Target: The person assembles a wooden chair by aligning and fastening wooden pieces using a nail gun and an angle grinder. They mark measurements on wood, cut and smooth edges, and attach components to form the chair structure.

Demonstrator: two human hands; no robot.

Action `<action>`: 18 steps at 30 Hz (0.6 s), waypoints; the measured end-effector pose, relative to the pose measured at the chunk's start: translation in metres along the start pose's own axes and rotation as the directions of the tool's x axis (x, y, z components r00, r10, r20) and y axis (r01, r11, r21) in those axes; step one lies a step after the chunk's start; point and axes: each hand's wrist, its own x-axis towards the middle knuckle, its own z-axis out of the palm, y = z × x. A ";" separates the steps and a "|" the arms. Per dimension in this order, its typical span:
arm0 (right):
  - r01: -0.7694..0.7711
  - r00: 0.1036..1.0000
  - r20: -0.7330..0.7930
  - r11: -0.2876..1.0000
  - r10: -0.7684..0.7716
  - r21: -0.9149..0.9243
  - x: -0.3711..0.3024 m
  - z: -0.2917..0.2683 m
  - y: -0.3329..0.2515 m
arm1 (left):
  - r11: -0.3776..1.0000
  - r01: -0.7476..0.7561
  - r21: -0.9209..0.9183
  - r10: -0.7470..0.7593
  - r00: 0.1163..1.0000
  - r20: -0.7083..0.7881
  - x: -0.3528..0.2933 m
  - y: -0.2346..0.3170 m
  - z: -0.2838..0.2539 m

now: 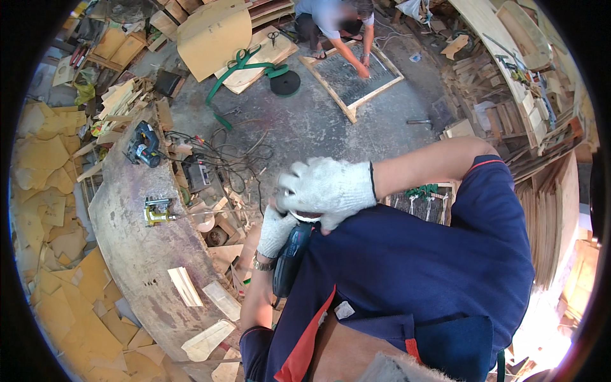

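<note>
Both my hands wear white knit gloves and meet close in front of my chest. My left hand (275, 230), with a metal watch at its wrist, closes round the front part of a slim, dark blue power tool (291, 260), whose body hangs down against my shirt. Over the tool's head my right hand (334, 190) reaches in from the right, its fingers curled and touching the left glove. A pale curved edge shows under the right palm. What exactly the right fingers pinch is hidden.
On the worn wooden bench (127, 248) to my left lie a blue jigsaw (145, 146), a small yellow-and-silver tool (158, 213) and wood offcuts (184, 286). Tangled cords (238, 153) run beside it. Ahead, a co-worker (334, 22) crouches over a wooden frame (356, 105) near green strapping (238, 63).
</note>
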 end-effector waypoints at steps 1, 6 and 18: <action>-0.158 0.987 0.015 0.987 0.158 0.039 0.002 0.002 -0.008 | 0.999 0.021 0.037 -0.020 1.000 -0.022 0.000 0.001 0.002; -0.262 0.965 0.023 0.965 0.261 0.012 0.006 0.003 -0.014 | 0.999 -0.051 -0.005 0.051 0.999 0.005 0.000 0.006 0.005; -0.160 0.987 -0.047 0.980 0.155 -0.121 0.008 0.019 -0.011 | 0.996 -0.001 0.090 0.002 1.000 -0.013 -0.004 0.014 0.007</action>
